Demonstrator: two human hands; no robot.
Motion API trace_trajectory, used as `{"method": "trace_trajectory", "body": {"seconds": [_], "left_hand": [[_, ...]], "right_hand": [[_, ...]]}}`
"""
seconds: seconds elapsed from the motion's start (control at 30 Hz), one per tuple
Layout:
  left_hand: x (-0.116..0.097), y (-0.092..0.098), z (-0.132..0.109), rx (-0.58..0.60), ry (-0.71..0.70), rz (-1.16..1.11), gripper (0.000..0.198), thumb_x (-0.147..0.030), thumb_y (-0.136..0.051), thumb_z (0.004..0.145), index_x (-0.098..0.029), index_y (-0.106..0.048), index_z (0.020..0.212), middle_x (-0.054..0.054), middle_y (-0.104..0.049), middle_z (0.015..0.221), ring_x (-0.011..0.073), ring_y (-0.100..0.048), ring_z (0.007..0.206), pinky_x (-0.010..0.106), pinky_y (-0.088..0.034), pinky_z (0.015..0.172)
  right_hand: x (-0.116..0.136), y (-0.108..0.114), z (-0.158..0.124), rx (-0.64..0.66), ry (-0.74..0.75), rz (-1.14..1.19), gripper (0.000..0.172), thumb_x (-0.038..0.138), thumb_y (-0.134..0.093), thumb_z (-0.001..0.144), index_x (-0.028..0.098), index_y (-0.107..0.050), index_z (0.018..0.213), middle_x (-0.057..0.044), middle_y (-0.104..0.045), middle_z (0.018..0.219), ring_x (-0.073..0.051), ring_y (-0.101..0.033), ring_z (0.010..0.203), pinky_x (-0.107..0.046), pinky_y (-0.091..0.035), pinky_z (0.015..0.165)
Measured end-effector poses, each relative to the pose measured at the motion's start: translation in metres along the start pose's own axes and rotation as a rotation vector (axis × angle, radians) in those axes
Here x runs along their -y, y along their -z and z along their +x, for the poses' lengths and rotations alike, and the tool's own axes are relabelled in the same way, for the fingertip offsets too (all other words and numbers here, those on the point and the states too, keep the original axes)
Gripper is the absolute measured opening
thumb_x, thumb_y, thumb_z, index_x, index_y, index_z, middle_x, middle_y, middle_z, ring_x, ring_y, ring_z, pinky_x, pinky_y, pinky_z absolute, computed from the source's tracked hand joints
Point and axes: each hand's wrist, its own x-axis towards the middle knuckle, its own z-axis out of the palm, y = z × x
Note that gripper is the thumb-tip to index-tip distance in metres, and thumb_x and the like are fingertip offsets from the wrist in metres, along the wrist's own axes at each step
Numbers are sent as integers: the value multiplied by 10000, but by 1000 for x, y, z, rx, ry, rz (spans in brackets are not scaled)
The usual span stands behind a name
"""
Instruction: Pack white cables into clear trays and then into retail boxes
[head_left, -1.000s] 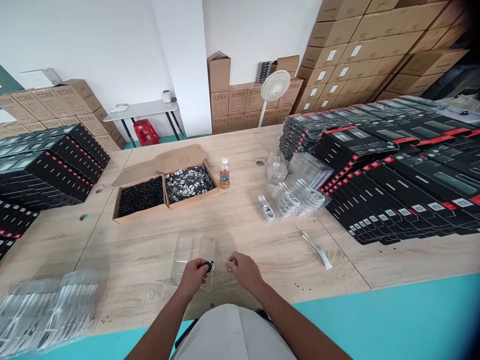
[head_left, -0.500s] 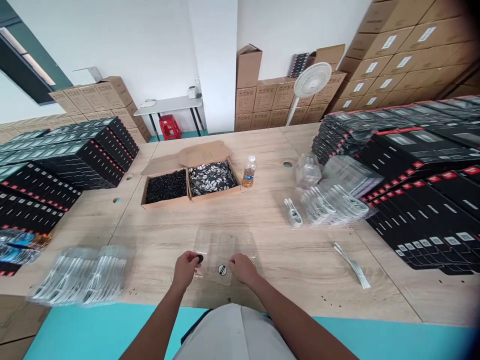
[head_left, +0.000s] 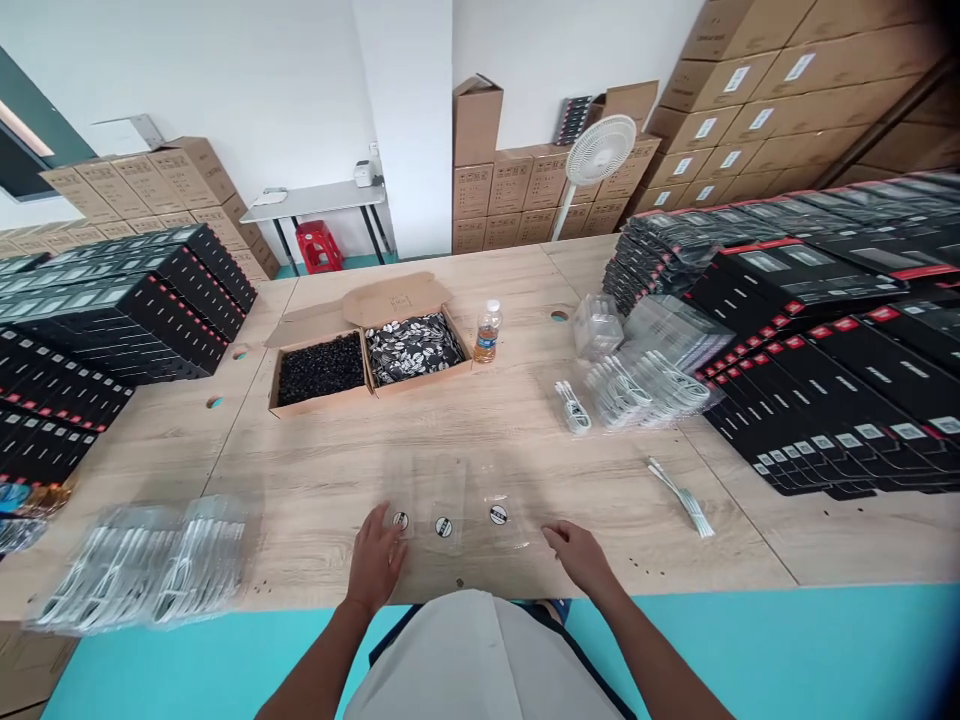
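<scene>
Three flat clear plastic bags lie side by side on the wooden table point(head_left: 322, 510): a left bag point(head_left: 401, 480), a middle bag point(head_left: 450, 485) and a right bag point(head_left: 495, 480). A round black-and-white disc shows at the lower part of each: left disc point(head_left: 400, 520), middle disc point(head_left: 444, 527), right disc point(head_left: 499, 515). My left hand point(head_left: 377, 558) rests open at the left bag's edge, fingertips beside its disc. Just right of the right bag, my right hand point(head_left: 581, 558) is low over the table, fingers loosely bent, with nothing visible in them.
Beyond the bags stand a carton of small black pieces point(head_left: 321, 370), a carton of black-and-white discs point(head_left: 416, 350) and a bottle point(head_left: 487, 332). Bagged white cables point(head_left: 150, 565) lie left, more cables point(head_left: 637, 390) right. Black boxes point(head_left: 847, 400) are stacked on both sides.
The dark disc that was in my left hand is no longer held; a disc now shows at the left bag. My right hand has moved right, off the middle bag. The view has shifted slightly.
</scene>
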Motion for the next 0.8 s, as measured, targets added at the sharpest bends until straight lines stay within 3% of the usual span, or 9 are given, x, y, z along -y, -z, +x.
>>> {"method": "trace_trajectory", "body": {"seconds": [0.1,0.2,0.3,0.4,0.5,0.63,0.7,0.8], "left_hand": [[-1,-5,-3,-24,-3,24,295,-267,-517,860,-267,-658,1119,67,-437,1465,266,-360,1366,429,-319,1119],[0,-7,-5,-125,-46,13,257,-291,-496,869,-288,-664,1062,66,-444,1448,271,-389,1342,431,-327,1113],[-4,-5,-5,-153,-137,-26,293,-343,-475,886,-228,-635,1103,107,-402,1469,319,-383,1332,517,-353,1074],[-24,2,-5,-135,-179,-82,314,-362,-460,898,-222,-620,1129,109,-401,1466,325,-398,1316,530,-396,1035],[-59,8,0,-76,-132,-206,310,-399,-471,890,-264,-633,1116,76,-419,1455,316,-438,1292,450,-526,884],[-120,13,15,70,-14,-442,315,-447,-491,870,-285,-642,1094,66,-449,1435,310,-482,1259,309,-557,618],[-158,16,25,135,17,-562,315,-458,-514,856,-273,-645,1075,82,-532,1349,289,-560,1160,320,-551,679],[-224,18,42,264,47,-725,308,-468,-544,840,-245,-648,1026,77,-667,1073,241,-636,964,350,-515,807]], "right_hand": [[-9,2,-9,-51,-32,5,288,274,-466,820,137,-714,870,-87,-736,853,-199,-655,721,-284,-460,668],[-23,22,-14,-147,-76,-18,242,280,-504,823,183,-717,884,-48,-730,869,-197,-656,813,-268,-458,720],[-42,67,-11,-302,-159,-53,267,291,-495,843,172,-693,977,-98,-686,1053,-230,-626,963,-301,-445,820],[-59,119,-3,-469,-234,-67,367,276,-491,843,149,-599,1171,-169,-498,1343,-306,-444,1249,-379,-358,982],[-70,156,10,-531,-276,-15,451,233,-567,777,154,-549,1220,-191,-416,1398,-354,-297,1343,-448,-295,1022],[-75,176,21,-452,-270,172,199,231,-639,712,151,-641,894,-166,-616,1072,-326,-508,1140,-403,-393,878],[-71,176,21,-375,-226,310,159,320,-645,731,166,-622,764,-109,-649,849,-270,-593,950,-344,-430,752],[-57,169,11,-233,-109,547,326,502,-630,742,179,-620,783,-39,-628,691,-189,-602,721,-281,-428,616]]}}
